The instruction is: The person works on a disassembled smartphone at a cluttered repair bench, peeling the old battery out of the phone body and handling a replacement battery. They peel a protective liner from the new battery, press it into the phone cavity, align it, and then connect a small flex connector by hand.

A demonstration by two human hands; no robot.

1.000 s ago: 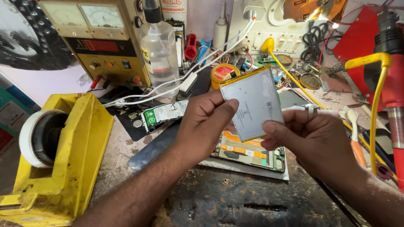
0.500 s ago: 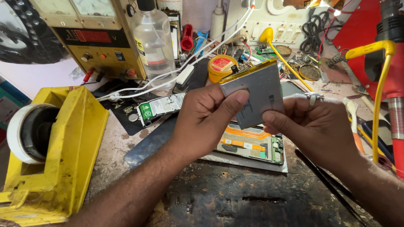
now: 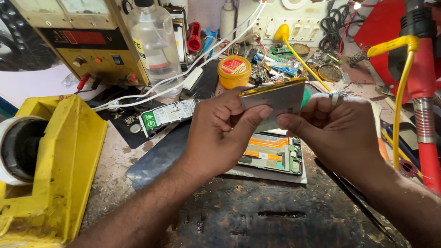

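Note:
A thin grey flat battery pack (image 3: 284, 100) with a yellow top edge is held up between both hands, tilted edge-on over the bench. My left hand (image 3: 219, 133) grips its left side, thumb across the front. My right hand (image 3: 331, 133), a ring on one finger, pinches its right side. Directly below lies an opened device (image 3: 274, 155) showing orange flex cables and a green circuit board.
A yellow tape dispenser (image 3: 50, 170) fills the left. Behind stand a yellow power supply (image 3: 87, 39), a clear bottle (image 3: 154, 46), an orange round tin (image 3: 234, 71) and white cables (image 3: 193, 64). Another battery (image 3: 167, 115) lies flat. Red and yellow tools (image 3: 415, 82) stand right.
The battery pack has tipped from facing me to nearly edge-on, and both hands have closed in tighter around it. The view has shifted slightly downward.

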